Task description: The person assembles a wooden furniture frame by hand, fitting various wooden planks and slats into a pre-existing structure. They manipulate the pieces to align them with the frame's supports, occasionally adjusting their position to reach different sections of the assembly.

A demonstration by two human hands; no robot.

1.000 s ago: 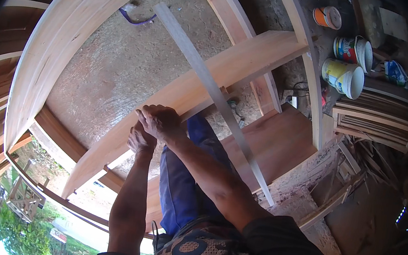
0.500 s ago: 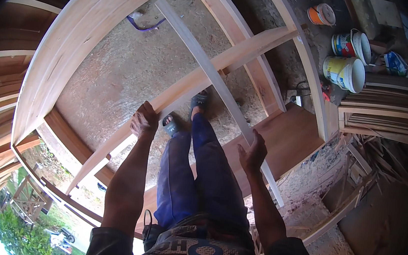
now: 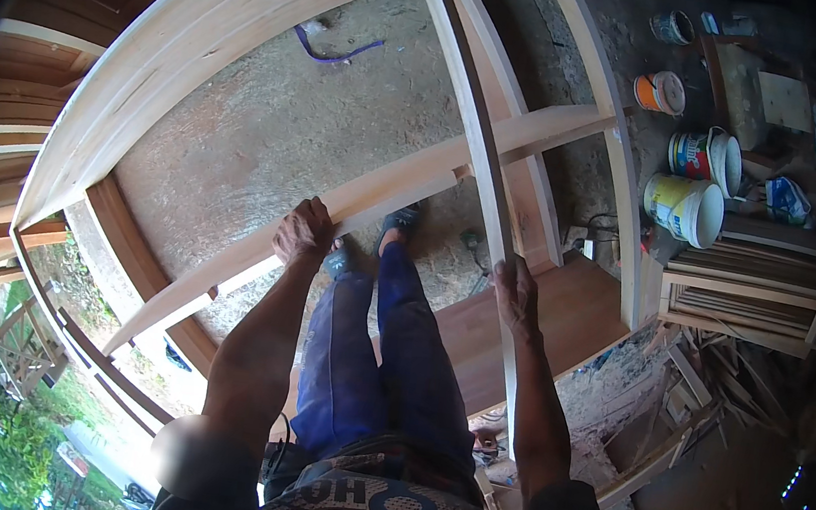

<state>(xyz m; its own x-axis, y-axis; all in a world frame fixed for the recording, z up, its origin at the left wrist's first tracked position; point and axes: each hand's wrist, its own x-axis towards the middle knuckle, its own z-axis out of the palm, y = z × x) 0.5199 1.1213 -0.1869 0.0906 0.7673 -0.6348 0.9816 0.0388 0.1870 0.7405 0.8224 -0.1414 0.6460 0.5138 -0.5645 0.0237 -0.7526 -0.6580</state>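
My left hand [image 3: 304,231] is closed over the top edge of a wooden crosspiece [image 3: 391,183], which spans a large wooden frame [image 3: 179,58]. My right hand [image 3: 518,296] is wrapped round a long, narrow wooden strip [image 3: 470,79]. That strip passes above the crosspiece, its far end reaching the frame's far side and its near end beside my right forearm. A small notch or block shows on the crosspiece close to the strip. My legs stand inside the frame, below the crosspiece.
Paint buckets [image 3: 683,208] stand at the far right, with stacked wooden frames [image 3: 740,301] nearer. Wood offcuts [image 3: 716,381] lie in a heap on the right. A purple strap [image 3: 335,57] lies on the floor inside the frame. Several boards [image 3: 7,149] line the left side.
The strip's far end has swung right, so it now lies more nearly straight ahead of me. My right hand still grips it. My left hand stays on the crosspiece while the view has shifted.
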